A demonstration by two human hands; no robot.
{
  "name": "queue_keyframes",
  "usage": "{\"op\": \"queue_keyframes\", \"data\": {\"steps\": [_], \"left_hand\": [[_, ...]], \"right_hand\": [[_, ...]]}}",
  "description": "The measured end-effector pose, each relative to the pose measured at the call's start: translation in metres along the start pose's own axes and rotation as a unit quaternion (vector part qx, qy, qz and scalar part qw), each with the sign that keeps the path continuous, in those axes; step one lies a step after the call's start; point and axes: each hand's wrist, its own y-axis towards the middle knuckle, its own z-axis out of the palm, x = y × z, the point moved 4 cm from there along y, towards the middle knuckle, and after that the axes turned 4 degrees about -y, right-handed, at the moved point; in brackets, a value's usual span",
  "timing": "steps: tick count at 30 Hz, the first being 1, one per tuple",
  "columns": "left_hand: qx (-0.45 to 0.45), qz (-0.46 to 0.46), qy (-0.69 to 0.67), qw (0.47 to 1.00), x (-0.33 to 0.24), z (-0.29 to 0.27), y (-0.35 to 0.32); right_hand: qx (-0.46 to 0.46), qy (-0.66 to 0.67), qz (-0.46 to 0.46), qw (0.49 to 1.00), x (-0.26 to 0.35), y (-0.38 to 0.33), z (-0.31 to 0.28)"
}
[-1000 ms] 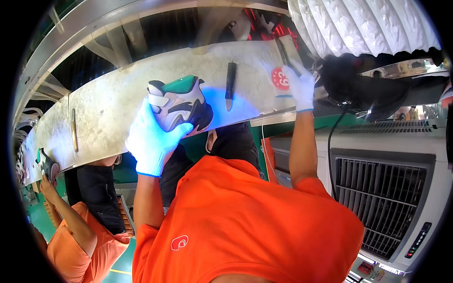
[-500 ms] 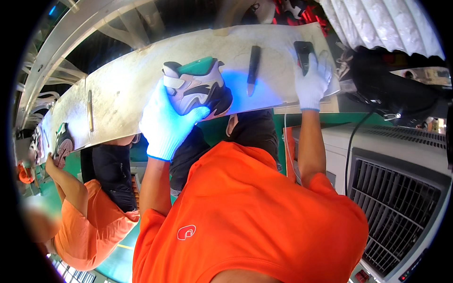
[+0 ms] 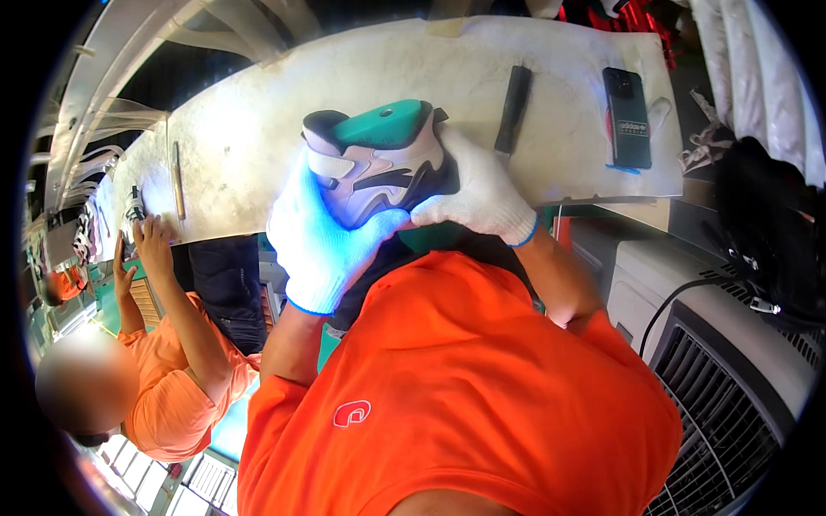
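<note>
A pale lilac and white sneaker [image 3: 372, 181] with dark trim is held up between both hands near the bench's front edge. A green shoe last [image 3: 383, 122] fills its top opening. My left hand [image 3: 323, 245], in a white knit glove lit blue, grips the shoe's left end and lower side. On the opposite end, my gloved right hand [image 3: 477, 189] is closed round the shoe, with the thumb along its lower edge. The fingers behind the shoe are partly hidden.
On the pale workbench [image 3: 249, 172] lie a dark-handled knife [image 3: 514, 107], a dark phone [image 3: 626, 112] and, farther left, a thin tool [image 3: 178, 181]. To the left a co-worker [image 3: 185, 387] handles another shoe [image 3: 135, 205]. A black bag [image 3: 766, 232] and a grey machine [image 3: 680, 275] stand at right.
My right hand has left the phone at the bench's right side and moved left onto the sneaker. My left hand keeps its hold. The co-worker's arms have shifted, and the view has turned slightly.
</note>
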Motion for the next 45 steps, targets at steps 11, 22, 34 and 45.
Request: {"op": "queue_keyframes", "data": {"steps": [11,22,34,45], "left_hand": [[0.011,0.026,-0.170,0.985,0.049,-0.010,-0.015],[0.013,0.038,-0.054,0.998,0.084,-0.082,-0.049],[0.090,0.065,0.018,0.994,0.030,-0.019,0.006],[0.113,0.206,0.021,0.972,0.042,-0.001,0.025]], "right_hand": [[-0.114,0.203,-0.080,0.969,0.009,0.000,0.033],[-0.114,0.068,-0.031,0.991,-0.010,0.008,0.023],[-0.201,0.105,-0.052,0.972,-0.017,-0.016,0.042],[0.095,-0.004,-0.004,0.995,-0.015,-0.013,-0.016]]}}
